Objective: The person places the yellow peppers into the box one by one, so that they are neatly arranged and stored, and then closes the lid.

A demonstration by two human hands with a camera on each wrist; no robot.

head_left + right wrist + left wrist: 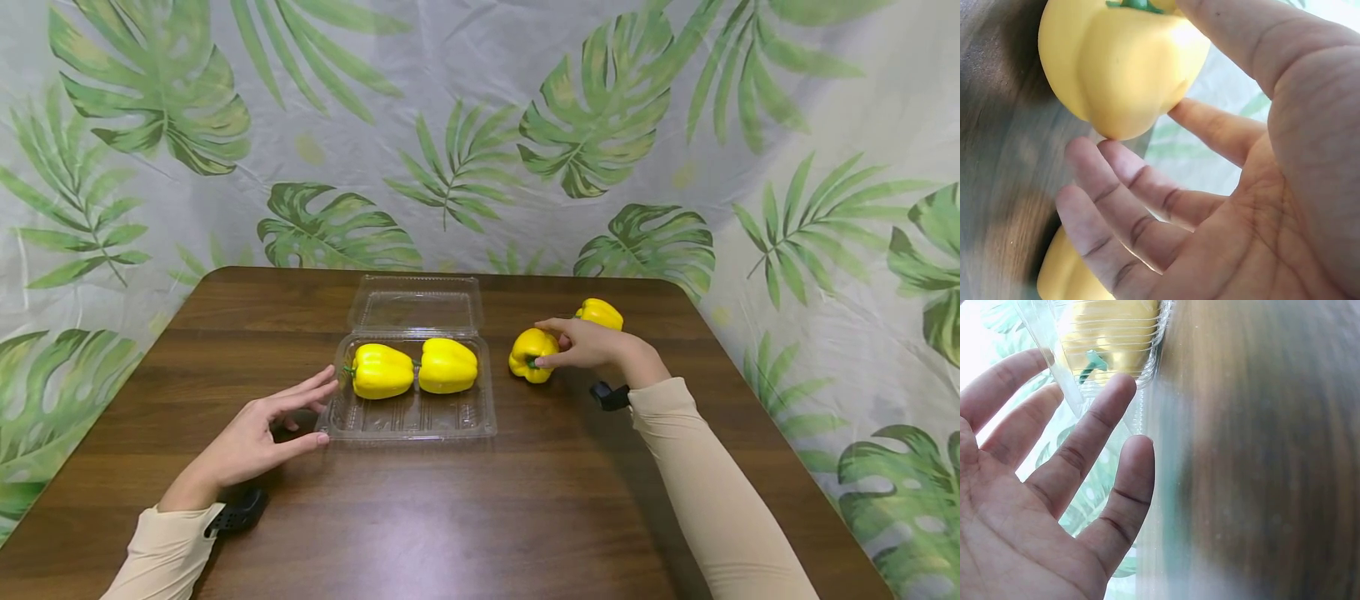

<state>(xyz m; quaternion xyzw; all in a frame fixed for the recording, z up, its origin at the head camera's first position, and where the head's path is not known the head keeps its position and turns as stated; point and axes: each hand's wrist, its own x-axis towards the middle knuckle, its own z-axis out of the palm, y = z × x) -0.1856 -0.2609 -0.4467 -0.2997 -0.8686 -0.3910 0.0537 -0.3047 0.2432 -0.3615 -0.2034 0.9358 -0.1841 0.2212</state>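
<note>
My right hand [592, 343] pinches a yellow bell pepper [529, 343] between thumb and index finger, to the right of a clear plastic clamshell container [457, 417]. In the right wrist view the thumb lies by the green stem of this bell pepper [1122, 75], and the other fingers extend beneath it. Two more yellow bell peppers, one left [382, 372] and one right [448, 367], lie side by side in the container. At the container's left side, my left hand [258, 437] has its fingers spread, fingertips right at the wall and front corner.
Behind my right hand another yellow bell pepper [603, 313] lies on the brown wooden table [420, 517]. The container's clear lid [414, 310] is folded back toward the far edge. A leaf-patterned cloth [465, 225] hangs behind the table.
</note>
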